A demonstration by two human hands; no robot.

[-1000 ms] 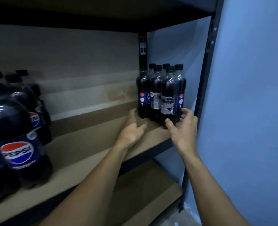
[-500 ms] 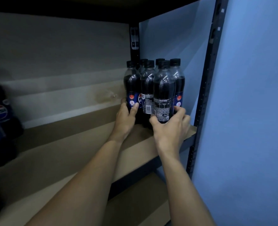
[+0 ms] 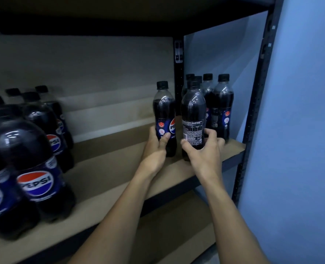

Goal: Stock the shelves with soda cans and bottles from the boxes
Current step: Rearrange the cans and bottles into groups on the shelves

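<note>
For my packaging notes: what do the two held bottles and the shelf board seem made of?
Left bottle and right bottle: probably clear glossy plastic, given sharp highlights and see-through necks. Shelf board: seems matte tan fibreboard, no grain visible.

The left hand [image 3: 156, 147] wraps round the small Pepsi bottle [image 3: 164, 111] and hides the left side of its lower body. The right hand [image 3: 205, 151] covers the foot of the second small bottle [image 3: 193, 107], whose back label [image 3: 193, 130] has print too fine to read. That bottle screens most of the rear bottle [image 3: 189, 78]. The large Pepsi bottles [image 3: 33, 168] are blurred and cut off by the left edge.
</note>
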